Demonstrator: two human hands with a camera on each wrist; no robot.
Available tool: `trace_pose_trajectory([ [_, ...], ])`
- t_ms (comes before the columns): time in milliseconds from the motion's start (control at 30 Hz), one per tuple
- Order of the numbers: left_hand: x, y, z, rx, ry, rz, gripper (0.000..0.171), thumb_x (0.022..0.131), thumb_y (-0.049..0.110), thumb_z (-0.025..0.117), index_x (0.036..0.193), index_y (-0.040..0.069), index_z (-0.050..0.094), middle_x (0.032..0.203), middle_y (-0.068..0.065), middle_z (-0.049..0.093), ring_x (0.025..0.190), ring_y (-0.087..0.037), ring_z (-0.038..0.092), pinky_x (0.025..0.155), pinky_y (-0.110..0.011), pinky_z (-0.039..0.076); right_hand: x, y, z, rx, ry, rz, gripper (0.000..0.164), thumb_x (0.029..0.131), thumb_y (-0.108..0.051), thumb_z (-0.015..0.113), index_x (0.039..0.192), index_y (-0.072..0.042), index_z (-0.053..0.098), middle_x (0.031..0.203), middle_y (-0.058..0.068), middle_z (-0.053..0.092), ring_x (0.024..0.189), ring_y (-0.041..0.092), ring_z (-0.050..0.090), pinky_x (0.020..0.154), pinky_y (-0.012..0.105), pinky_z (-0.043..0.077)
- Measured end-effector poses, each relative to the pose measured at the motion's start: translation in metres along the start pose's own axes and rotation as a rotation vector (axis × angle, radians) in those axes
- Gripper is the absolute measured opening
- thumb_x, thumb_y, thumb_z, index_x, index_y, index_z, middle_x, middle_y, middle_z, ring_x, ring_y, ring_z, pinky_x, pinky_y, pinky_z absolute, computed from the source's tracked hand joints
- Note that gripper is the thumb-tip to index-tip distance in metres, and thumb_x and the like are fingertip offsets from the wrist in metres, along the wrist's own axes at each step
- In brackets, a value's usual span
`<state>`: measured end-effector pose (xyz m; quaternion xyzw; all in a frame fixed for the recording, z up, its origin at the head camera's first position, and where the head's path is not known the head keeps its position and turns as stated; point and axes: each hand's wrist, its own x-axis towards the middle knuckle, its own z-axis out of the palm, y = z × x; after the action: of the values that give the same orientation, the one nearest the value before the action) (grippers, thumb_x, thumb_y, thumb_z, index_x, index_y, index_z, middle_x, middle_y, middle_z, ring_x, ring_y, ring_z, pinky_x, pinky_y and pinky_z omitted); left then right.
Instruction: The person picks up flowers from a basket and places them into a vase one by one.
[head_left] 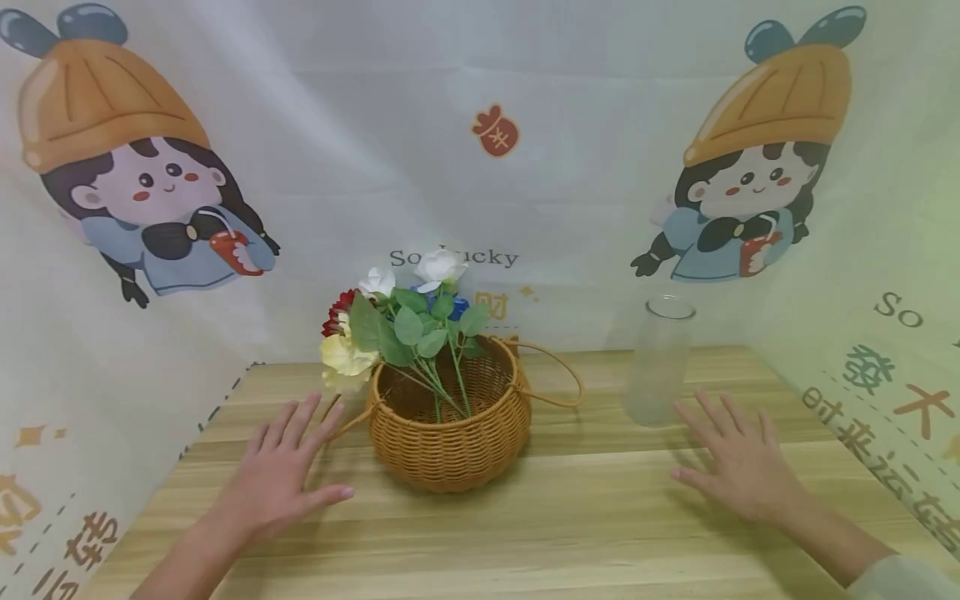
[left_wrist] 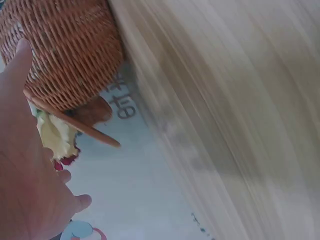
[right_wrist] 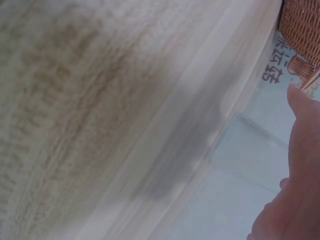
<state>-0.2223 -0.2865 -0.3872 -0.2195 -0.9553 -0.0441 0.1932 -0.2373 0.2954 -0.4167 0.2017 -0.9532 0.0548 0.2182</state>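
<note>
A brown wicker basket (head_left: 450,454) stands on the table, its two loop handles folded out to the sides. Artificial flowers lean inside it: white blooms (head_left: 441,267), a yellow one (head_left: 347,358), a red one (head_left: 339,315) and a partly hidden blue one (head_left: 455,307). Left of the basket, my left hand (head_left: 277,475) is spread with nothing in it, close to the left handle (head_left: 351,423). Beside a clear glass vase (head_left: 660,367), my right hand (head_left: 738,458) is spread too and holds nothing. Whether its fingertips touch the vase I cannot tell.
The wooden table (head_left: 585,525) reaches back to a pale printed cloth (head_left: 337,150) hung behind and along both sides. The basket's right handle (head_left: 558,373) sticks out toward the vase.
</note>
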Motion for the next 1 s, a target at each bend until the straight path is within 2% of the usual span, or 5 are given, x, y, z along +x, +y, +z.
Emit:
trace_pose_trajectory([
  [200, 0.006, 0.017, -0.003, -0.055, 0.023, 0.021, 0.097, 0.082, 0.06, 0.067, 0.156, 0.022, 0.019, 0.161, -0.015, 0.01, 0.14, -0.046, 0.016, 0.104, -0.072, 0.02, 0.004, 0.0, -0.002, 0.022, 0.037, 0.002, 0.084, 0.084, -0.051, 0.069, 0.151, -0.017, 0.032, 0.154, 0.019, 0.025, 0.134, 0.051, 0.024, 0.101, 0.077, 0.01],
  [467, 0.011, 0.035, -0.008, -0.094, 0.053, 0.047, 0.094, 0.084, 0.063, 0.063, 0.156, 0.02, 0.019, 0.162, -0.01, 0.009, 0.143, -0.041, 0.014, 0.103, -0.072, 0.022, 0.007, -0.002, -0.007, 0.059, 0.056, 0.03, 0.083, 0.083, -0.048, 0.071, 0.149, -0.014, 0.035, 0.152, 0.022, 0.028, 0.134, 0.05, 0.024, 0.103, 0.075, 0.011],
  [867, 0.015, 0.041, -0.006, -0.119, 0.073, 0.045, 0.091, 0.085, 0.062, 0.061, 0.156, 0.019, 0.022, 0.162, -0.005, 0.007, 0.143, -0.039, 0.016, 0.106, -0.067, 0.023, 0.014, -0.004, -0.006, 0.056, 0.093, 0.025, 0.081, 0.083, -0.048, 0.072, 0.145, -0.01, 0.039, 0.15, 0.025, 0.031, 0.131, 0.05, 0.029, 0.103, 0.072, 0.017],
  [1000, 0.019, 0.043, -0.004, -0.117, 0.1, 0.051, 0.093, 0.084, 0.06, 0.065, 0.156, 0.023, 0.02, 0.161, -0.006, 0.014, 0.143, -0.038, 0.018, 0.105, -0.066, 0.026, 0.017, -0.005, -0.006, 0.047, 0.11, 0.031, 0.08, 0.083, -0.045, 0.073, 0.145, -0.008, 0.039, 0.148, 0.026, 0.032, 0.13, 0.05, 0.03, 0.103, 0.071, 0.019],
])
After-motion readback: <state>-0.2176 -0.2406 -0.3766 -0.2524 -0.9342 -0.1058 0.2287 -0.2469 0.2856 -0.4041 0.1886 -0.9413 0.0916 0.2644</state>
